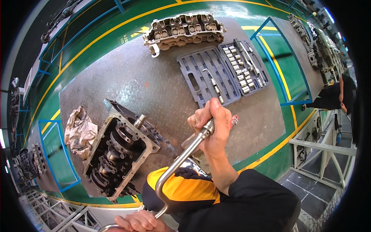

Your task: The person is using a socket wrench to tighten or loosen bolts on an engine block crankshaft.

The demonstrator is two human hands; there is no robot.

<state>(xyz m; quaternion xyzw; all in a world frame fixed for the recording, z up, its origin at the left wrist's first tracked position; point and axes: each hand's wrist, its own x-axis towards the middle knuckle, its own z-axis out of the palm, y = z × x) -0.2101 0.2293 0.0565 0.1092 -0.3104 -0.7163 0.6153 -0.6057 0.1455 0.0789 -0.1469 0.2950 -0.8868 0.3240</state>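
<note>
Lettering (125, 39), illegibly small, marks the green floor (96, 50); the cranked steel brace (176, 164), right of the engine block (135, 167), is clasped by the right grip (215, 123) up top, the left grip (138, 222) below.

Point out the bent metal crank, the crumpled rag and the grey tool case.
Bent metal crank (181, 158): head view, on its straight shaft.
Crumpled rag (80, 131): head view, middle of its folds.
Grey tool case (198, 65): head view, bare part of left half.

The loose right sleeve (262, 201) is black, and the dark clothing (197, 214) beside it bears a yellow-orange panel (185, 185) (quite a bright one).
</note>
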